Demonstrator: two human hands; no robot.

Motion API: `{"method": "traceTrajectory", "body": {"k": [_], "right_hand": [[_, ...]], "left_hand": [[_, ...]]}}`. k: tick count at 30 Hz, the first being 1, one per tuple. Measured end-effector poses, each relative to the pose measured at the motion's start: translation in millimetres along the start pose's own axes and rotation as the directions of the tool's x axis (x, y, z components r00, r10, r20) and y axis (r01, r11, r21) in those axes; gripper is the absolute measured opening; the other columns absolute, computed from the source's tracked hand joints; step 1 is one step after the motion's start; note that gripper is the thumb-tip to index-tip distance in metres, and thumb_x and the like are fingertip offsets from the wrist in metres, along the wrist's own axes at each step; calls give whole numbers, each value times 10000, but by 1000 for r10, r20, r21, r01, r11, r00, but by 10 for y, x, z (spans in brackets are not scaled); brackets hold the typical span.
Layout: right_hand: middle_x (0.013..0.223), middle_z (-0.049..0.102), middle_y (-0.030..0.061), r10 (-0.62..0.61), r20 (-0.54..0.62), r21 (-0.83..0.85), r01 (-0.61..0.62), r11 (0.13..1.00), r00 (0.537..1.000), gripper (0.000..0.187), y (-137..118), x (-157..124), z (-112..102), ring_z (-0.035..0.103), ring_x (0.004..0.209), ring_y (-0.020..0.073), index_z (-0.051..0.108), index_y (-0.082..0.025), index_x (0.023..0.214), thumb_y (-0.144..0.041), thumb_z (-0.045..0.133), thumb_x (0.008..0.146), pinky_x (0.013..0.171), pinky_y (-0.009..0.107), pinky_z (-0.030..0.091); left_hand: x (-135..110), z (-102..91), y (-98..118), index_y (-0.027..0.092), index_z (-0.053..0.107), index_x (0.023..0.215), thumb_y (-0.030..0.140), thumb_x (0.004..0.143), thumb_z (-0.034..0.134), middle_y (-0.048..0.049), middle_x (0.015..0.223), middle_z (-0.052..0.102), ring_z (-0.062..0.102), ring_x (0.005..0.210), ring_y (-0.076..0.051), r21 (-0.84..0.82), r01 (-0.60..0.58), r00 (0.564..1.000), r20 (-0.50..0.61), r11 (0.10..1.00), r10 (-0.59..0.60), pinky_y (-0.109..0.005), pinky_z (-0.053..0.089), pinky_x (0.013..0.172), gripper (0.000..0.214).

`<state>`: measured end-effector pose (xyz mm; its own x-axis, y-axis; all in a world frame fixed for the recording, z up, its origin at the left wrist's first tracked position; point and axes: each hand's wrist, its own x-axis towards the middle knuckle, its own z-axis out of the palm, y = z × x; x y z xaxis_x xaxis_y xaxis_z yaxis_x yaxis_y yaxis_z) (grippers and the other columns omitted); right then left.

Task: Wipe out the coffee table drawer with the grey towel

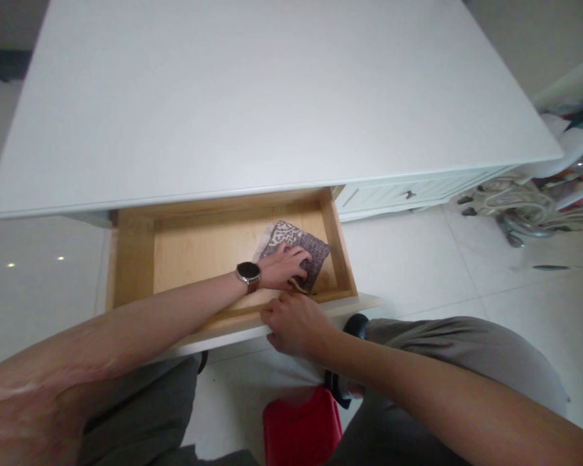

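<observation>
A wooden drawer stands pulled out from beneath a white table top. In its right part lies a folded grey-purple cloth with a pale pattern. My left hand, a watch on its wrist, reaches into the drawer with curled fingers gripping the cloth. The palm side of that hand is hidden. At the front of the drawer, my right hand is closed over the top edge of the drawer front, close to the left hand.
The white table top overhangs the drawer. Beside it is a closed drawer with a small knob. A red plastic thing is on the floor between my legs. Coiled hoses or cables lie at the right, near a cluttered shelf.
</observation>
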<state>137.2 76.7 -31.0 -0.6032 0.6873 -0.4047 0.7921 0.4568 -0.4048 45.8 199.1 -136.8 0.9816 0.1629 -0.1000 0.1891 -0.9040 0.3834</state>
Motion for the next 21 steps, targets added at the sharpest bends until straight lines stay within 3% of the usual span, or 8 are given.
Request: {"method": "traceTrajectory", "body": {"k": [3,5,8,10,13,15,21], "right_hand": [[1059,739,123,20,17,-4,-20,1000,1000,256,-14,-13,-30,686,957,249,722,-139,1070,-281,564,927,766,351,545],[1043,737,112,32,19,-7,-32,999,999,255,-20,-20,-38,685,948,250,721,-150,1067,-292,567,922,749,351,547],[1030,732,110,45,11,-22,-45,999,999,251,-20,-22,-22,680,950,251,724,-160,1053,-298,569,911,753,353,544],[1033,727,113,58,18,-35,-57,998,998,255,-17,-20,-4,677,955,252,723,-164,1055,-304,565,913,758,355,541],[1047,722,117,73,36,-43,-71,997,997,260,-13,-18,16,673,970,247,716,-171,1078,-305,558,920,781,356,535],[1053,722,116,79,38,-43,-78,996,996,256,-13,-17,23,670,983,246,714,-176,1080,-310,566,920,787,353,534],[1035,730,113,92,16,-36,-92,995,996,243,-22,-11,38,675,975,249,727,-178,1051,-327,602,905,785,344,541]], "left_hand": [[-288,-52,-188,310,695,1155,389,784,748,-98,1552,412,301,1429,-363,-5,189,982,6,982,-189,-546,261,1081,383],[-504,-110,-336,281,607,1313,453,824,696,-132,1581,377,288,1440,-374,22,347,938,-11,937,-347,-556,286,1081,527],[-864,-206,-546,215,376,1543,534,847,632,-190,1580,378,370,1385,-389,61,611,792,-74,790,-607,-560,318,1078,807],[-1086,-244,-641,190,229,1617,552,841,624,-211,1605,348,364,1403,-404,105,694,720,-105,712,-686,-572,283,1116,942],[-1267,-219,-697,199,176,1641,544,878,580,-175,1687,227,214,1519,-389,182,663,748,-126,726,-652,-575,136,1206,930],[-1249,-157,-702,207,169,1646,564,890,555,-147,1715,153,113,1565,-361,204,645,763,-127,737,-633,-567,57,1233,921],[-879,12,-709,252,102,1660,671,855,547,-117,1732,62,24,1588,-347,177,706,706,-110,686,-699,-577,20,1251,1011]]}}
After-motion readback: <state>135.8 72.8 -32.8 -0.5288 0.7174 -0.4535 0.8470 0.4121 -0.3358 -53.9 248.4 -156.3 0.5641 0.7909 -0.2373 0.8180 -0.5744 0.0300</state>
